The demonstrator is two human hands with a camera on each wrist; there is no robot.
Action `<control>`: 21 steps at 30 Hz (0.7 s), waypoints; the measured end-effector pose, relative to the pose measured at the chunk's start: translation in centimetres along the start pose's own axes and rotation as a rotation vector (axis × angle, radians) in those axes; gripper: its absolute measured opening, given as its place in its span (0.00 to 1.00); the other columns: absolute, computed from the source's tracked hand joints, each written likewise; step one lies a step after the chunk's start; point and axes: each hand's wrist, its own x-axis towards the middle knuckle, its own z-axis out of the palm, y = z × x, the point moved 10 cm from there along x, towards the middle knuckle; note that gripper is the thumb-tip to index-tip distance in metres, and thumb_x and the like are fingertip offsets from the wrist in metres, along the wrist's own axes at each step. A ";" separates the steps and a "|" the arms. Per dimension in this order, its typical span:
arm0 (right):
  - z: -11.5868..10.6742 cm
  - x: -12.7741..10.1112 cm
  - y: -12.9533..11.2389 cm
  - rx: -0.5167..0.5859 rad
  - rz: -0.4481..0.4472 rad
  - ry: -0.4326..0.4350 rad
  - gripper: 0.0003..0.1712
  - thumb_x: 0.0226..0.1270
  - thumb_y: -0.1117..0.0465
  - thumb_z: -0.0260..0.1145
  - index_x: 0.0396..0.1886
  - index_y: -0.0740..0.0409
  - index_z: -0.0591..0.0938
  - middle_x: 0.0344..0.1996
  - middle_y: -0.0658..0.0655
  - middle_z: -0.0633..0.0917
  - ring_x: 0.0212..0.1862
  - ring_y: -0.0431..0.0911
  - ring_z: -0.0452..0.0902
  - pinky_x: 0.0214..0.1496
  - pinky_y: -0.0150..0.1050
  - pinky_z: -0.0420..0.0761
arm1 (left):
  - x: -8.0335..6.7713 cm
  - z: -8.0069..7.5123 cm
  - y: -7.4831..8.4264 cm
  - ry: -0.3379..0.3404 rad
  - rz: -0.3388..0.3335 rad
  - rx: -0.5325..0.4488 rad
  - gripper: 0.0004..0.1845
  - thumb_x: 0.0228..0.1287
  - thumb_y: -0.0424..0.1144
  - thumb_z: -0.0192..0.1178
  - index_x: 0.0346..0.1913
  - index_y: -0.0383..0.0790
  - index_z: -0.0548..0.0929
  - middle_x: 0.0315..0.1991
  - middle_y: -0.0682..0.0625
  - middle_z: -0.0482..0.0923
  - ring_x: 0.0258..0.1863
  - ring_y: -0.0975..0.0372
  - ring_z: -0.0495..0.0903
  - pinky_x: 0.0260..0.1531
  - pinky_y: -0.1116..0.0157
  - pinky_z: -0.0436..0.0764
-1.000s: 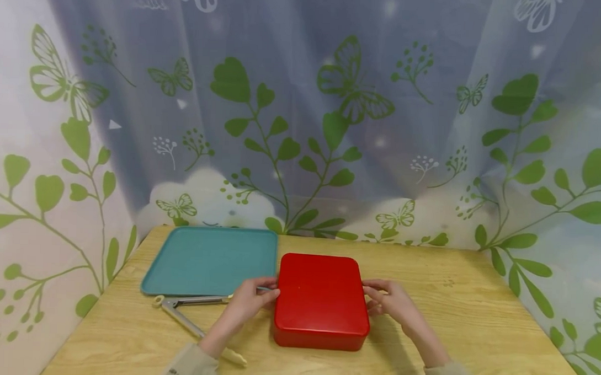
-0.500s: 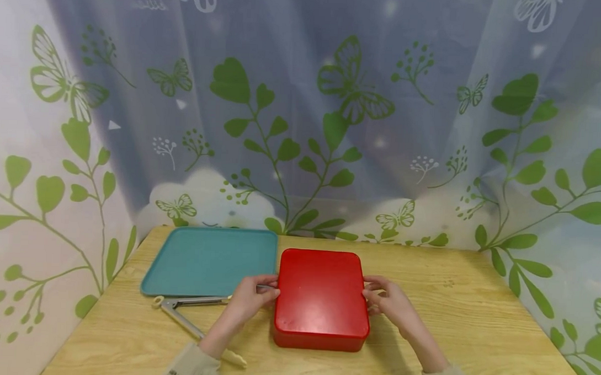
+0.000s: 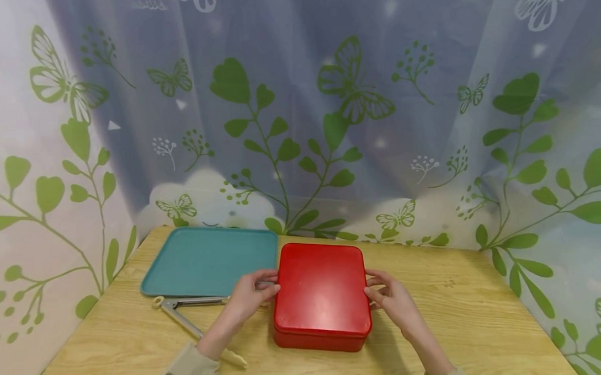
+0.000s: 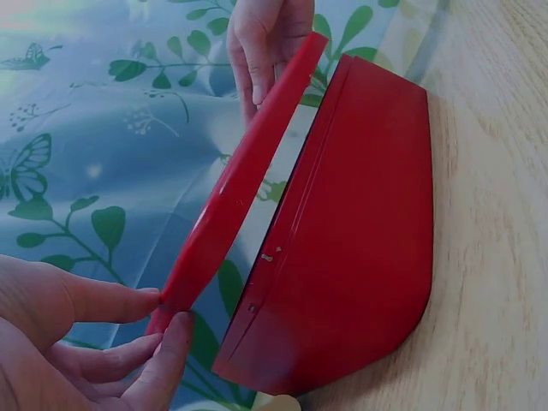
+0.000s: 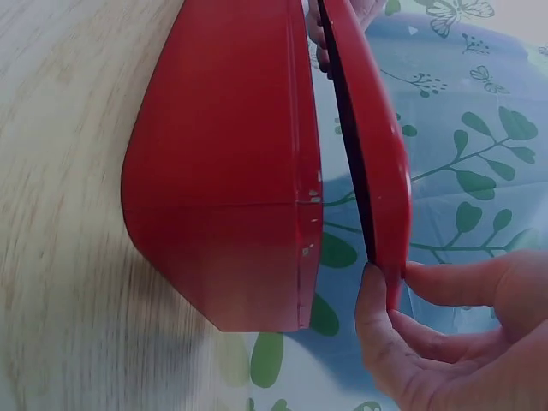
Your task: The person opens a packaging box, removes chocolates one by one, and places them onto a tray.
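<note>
Red and glossy, a rounded rectangular lid (image 3: pixel 323 287) is pinched at its side edges by our left hand (image 3: pixel 253 289) and right hand (image 3: pixel 391 299), raised just clear of the red box (image 4: pixel 360 248) on the pale wooden desk (image 3: pixel 475 315). A teal tray (image 3: pixel 208 260) and metal tongs (image 3: pixel 187 310) lie left.

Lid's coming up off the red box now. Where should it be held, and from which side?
Hold the red lid by its two short side rims, one hand from each side. The left hand and right hand already pinch those edges, thumb under and fingers over. The lid is broad, flat and thin-lipped, and the wrist views show it tilted clear of the box base, so opposed edge grips should keep it level.
</note>
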 end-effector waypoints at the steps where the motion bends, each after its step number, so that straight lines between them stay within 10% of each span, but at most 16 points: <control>1: 0.0 0.0 -0.1 0.001 -0.002 0.000 0.29 0.72 0.72 0.61 0.70 0.76 0.67 0.49 0.70 0.80 0.37 0.49 0.82 0.39 0.47 0.87 | 0.0 -0.1 0.1 0.002 0.001 0.001 0.21 0.68 0.26 0.63 0.63 0.25 0.78 0.52 0.36 0.82 0.47 0.50 0.84 0.43 0.52 0.87; 21: -1.7 -1.4 -4.3 -0.072 -0.239 0.118 0.32 0.68 0.76 0.64 0.70 0.56 0.77 0.51 0.63 0.80 0.40 0.40 0.84 0.36 0.32 0.79 | -0.3 -2.4 3.8 0.160 0.383 0.087 0.24 0.62 0.24 0.67 0.57 0.50 0.88 0.48 0.52 0.86 0.46 0.60 0.85 0.43 0.70 0.85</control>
